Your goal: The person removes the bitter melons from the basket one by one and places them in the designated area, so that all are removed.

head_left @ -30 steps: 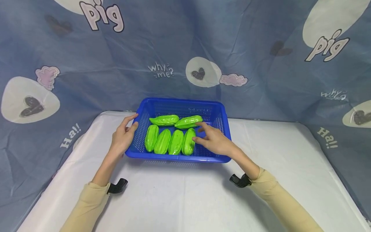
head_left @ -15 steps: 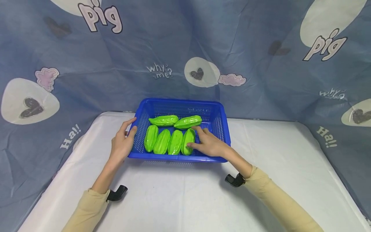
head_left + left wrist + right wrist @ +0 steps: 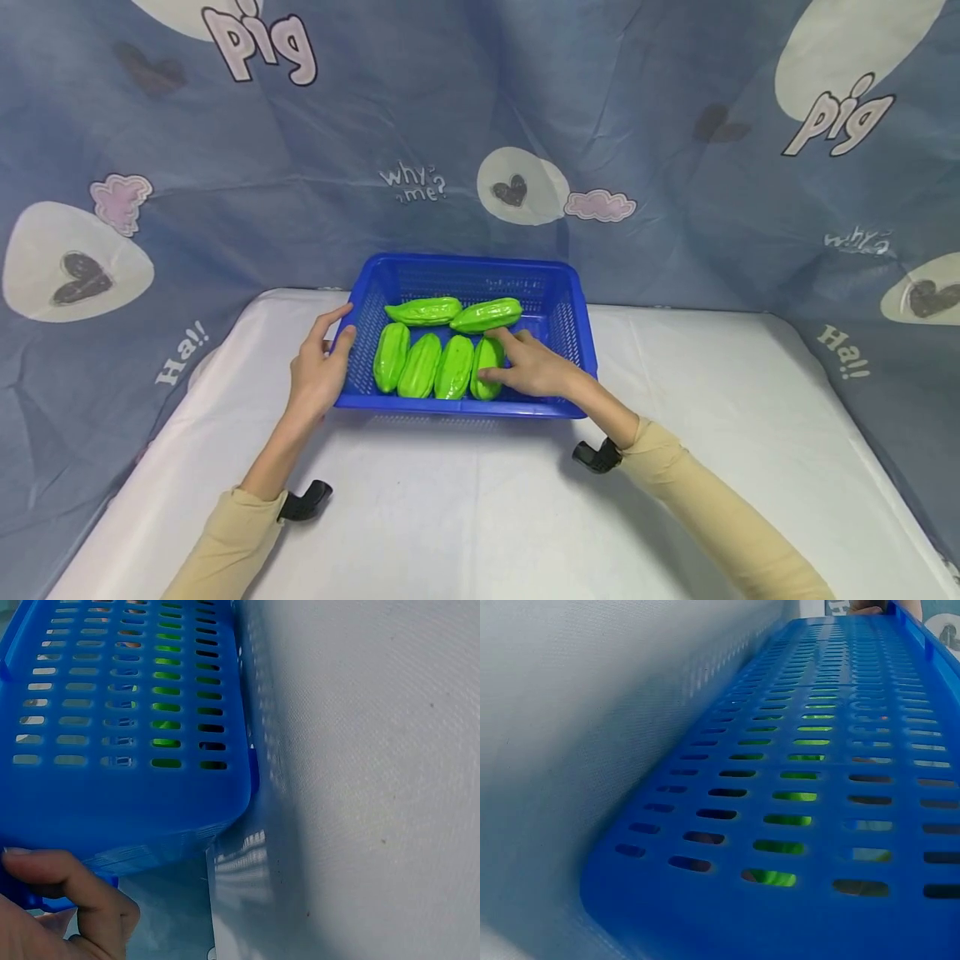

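- A ridged green gourd [image 3: 487, 357] lies at the right end of the near row inside a blue basket [image 3: 450, 405], gripped by a person's right hand [image 3: 534, 368], thumb across it and fingers at its far end; how firmly, I cannot tell from here.
- Three matching gourds [image 3: 454, 368] lie side by side to its left.
- Two more, the back pair [image 3: 424, 312], lie crosswise behind them, tips nearly meeting.
- The left hand [image 3: 317, 372] holds the basket by its left rim, fingers bent around the edge.
- White cloth [image 3: 420, 517] spreads beneath the basket.
- Beige sleeves [image 3: 228, 533] and black wrist pieces [image 3: 305, 501] frame the scene.
- Behind hangs a blue printed backdrop [image 3: 675, 183] lettered "pig" and "why me?"
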Tool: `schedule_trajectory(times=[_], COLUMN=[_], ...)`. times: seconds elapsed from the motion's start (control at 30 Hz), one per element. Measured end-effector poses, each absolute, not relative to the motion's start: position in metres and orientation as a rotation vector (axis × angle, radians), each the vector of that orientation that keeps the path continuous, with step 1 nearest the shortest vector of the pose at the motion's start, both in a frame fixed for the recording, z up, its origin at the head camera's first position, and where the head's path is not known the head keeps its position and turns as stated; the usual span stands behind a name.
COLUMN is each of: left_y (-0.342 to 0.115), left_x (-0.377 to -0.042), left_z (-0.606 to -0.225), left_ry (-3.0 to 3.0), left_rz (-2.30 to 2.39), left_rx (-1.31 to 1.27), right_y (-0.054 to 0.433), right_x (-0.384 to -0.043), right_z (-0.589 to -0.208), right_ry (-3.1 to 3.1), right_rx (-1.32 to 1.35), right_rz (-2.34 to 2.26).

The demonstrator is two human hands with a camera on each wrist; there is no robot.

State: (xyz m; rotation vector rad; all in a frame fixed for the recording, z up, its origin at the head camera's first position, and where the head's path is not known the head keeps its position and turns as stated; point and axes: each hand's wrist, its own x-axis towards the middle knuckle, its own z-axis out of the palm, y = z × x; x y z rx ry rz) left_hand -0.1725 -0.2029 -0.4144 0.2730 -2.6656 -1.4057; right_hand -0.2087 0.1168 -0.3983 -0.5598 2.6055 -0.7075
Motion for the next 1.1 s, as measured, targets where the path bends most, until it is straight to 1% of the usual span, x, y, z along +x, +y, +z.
schedule_trajectory(times=[0.2, 0.43, 1.1], left_y=[-0.2013, -0.2014, -0.2012], left_x=[-0.1738, -0.174, -0.1721], left_z=[-0.4132, -0.413, -0.4144], left_ry=[-2.667, -2.669, -2.646], left_rz=[-1.407, -1.406, -1.431], left_rx=[0.257, 0.272, 0.3], right_y=[0.1166, 0.1162, 0.1163], right_x=[-0.209, -0.2108, -0.2102], right_z=[-0.3982, -0.4004, -0.4014], right_ry=[2.595, 2.6, 2.631], right_rx=[-0.531, -0.591, -0.565], right_rz=[-0.718, -0.723, -0.788])
